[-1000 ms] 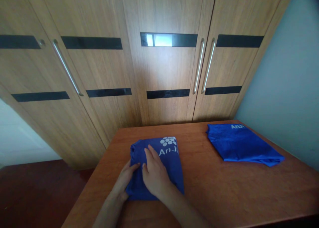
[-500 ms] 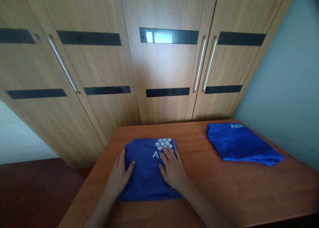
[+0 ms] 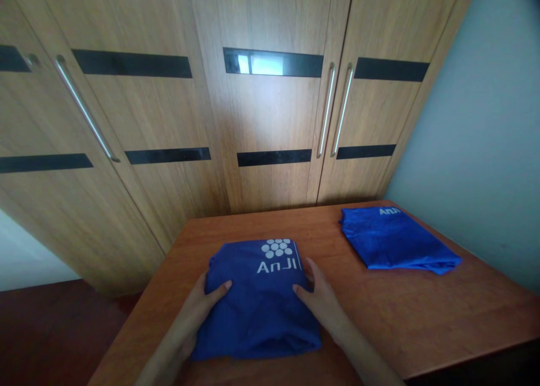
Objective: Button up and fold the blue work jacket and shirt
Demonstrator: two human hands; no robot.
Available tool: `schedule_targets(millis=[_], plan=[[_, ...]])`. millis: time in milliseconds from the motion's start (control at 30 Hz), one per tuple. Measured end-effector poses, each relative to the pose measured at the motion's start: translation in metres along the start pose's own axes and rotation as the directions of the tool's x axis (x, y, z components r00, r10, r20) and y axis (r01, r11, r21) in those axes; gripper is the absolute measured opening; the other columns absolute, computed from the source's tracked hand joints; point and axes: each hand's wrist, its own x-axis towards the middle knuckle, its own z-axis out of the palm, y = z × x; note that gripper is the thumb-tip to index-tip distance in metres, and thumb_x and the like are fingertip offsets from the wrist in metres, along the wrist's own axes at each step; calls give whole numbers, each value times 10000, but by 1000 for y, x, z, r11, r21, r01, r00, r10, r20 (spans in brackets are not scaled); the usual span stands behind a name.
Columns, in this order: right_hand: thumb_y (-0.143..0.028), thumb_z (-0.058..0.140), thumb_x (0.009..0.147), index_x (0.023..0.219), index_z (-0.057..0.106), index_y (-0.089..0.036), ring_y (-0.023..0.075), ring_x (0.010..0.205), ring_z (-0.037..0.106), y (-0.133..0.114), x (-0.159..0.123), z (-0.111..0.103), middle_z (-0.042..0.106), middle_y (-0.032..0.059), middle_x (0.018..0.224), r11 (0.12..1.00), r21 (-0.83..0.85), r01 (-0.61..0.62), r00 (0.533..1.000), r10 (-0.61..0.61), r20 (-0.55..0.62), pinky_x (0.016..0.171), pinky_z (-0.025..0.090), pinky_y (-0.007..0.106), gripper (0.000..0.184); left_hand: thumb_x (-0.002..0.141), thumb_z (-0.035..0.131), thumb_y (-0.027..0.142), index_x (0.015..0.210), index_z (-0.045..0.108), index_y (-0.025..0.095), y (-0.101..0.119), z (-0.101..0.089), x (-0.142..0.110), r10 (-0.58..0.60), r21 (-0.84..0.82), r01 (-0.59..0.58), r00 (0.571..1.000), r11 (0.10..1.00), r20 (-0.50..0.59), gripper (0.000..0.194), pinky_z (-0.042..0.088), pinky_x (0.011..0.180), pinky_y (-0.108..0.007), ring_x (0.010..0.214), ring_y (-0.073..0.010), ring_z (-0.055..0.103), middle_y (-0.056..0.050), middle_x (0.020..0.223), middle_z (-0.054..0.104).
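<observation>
A folded blue shirt (image 3: pixel 257 301) lies in front of me, with white dots and lettering near its far right corner. Its near edge looks puffed and creased. My left hand (image 3: pixel 201 301) grips the left side, thumb on top and the other fingers partly hidden at the edge. On the opposite side, my right hand (image 3: pixel 320 296) has its thumb on the cloth and its fingers around the right edge. Farther right, a second folded blue shirt (image 3: pixel 396 242) with white lettering lies apart from both hands.
Both shirts rest on a brown wooden table (image 3: pixel 367 313). A wooden wardrobe (image 3: pixel 270 121) with long metal handles stands right behind it. A pale wall (image 3: pixel 476 149) borders the table's right side.
My right hand has moved off the printed lettering to the shirt's right edge. Both hands now grasp the sides, and the near edge has bulged toward me. The view has shifted slightly.
</observation>
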Motion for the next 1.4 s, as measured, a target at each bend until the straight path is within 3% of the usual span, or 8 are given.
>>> schedule_targets(millis=[233, 400, 567, 833, 967, 1100, 1267, 1400], plan=[[-429, 663, 770, 1404, 337, -227, 247, 1229, 499, -3, -25, -28, 490, 89, 1384, 902, 389, -188, 971, 112, 209, 1005, 427, 388, 741, 714, 762, 288, 1340, 420, 232, -2, 34, -28, -266, -361, 330, 939, 872, 217, 715, 554, 852, -413, 968, -282, 678, -134, 1142, 677], [-481, 542, 819, 1233, 552, -161, 277, 1069, 609, 32, 29, -96, 648, 131, 1155, 988, -105, 111, 994, -111, 4, 952, 461, 419, 524, 730, 734, 161, 1376, 381, 262, -13, 48, -21, -179, -408, 237, 968, 882, 175, 743, 528, 906, -397, 1001, -257, 667, -114, 1189, 656], [-458, 447, 864, 1328, 488, -191, 330, 1349, 299, 73, 86, -178, 405, 131, 1438, 551, -828, -106, 925, -250, -286, 1060, 256, 569, 536, 746, 710, 160, 1381, 379, 250, -11, 55, -22, -171, -432, 244, 965, 868, 201, 722, 546, 866, -425, 976, -275, 676, -126, 1171, 663], [-528, 372, 898, 1398, 409, -209, 359, 1354, 268, 84, 90, -151, 328, 145, 1482, 403, -903, -149, 955, -177, -237, 1039, 230, 591, 595, 730, 701, 137, 1367, 401, 244, 18, 77, -17, -104, -500, 180, 979, 847, 175, 712, 566, 802, -399, 875, -258, 703, -119, 1085, 698], [-542, 429, 868, 1306, 518, -172, 332, 1353, 291, 65, 90, -128, 410, 144, 1433, 687, -727, -2, 950, -226, -216, 1090, 186, 554, 580, 723, 684, 123, 1347, 425, 234, 51, 109, -13, 20, -552, 94, 980, 829, 197, 685, 571, 768, -367, 826, -234, 706, -106, 1035, 711], [-606, 433, 852, 1285, 511, -194, 264, 1211, 512, 42, 82, -116, 579, 127, 1278, 998, -32, 61, 986, -65, -156, 1065, 328, 436, 602, 704, 677, 123, 1322, 445, 231, 83, 155, -2, 147, -621, 42, 957, 782, 250, 669, 570, 719, -349, 728, -202, 700, -83, 971, 717], [-629, 382, 870, 1250, 521, -242, 255, 987, 658, 6, 70, -131, 684, 90, 1108, 801, 575, -165, 975, 43, 220, 878, 498, 428, 560, 684, 699, 171, 1280, 479, 240, 117, 217, 21, 309, -734, -12, 912, 679, 270, 639, 550, 752, -354, 750, -187, 683, -63, 974, 700], [-423, 595, 806, 1173, 573, -235, 233, 950, 666, -21, 83, -188, 685, 67, 1110, 796, 605, -8, 999, -26, 47, 823, 531, 349, 413, 676, 705, 159, 1265, 479, 253, 125, 256, 49, 450, -769, -94, 852, 632, 266, 638, 516, 850, -359, 913, -201, 665, -62, 1075, 681]])
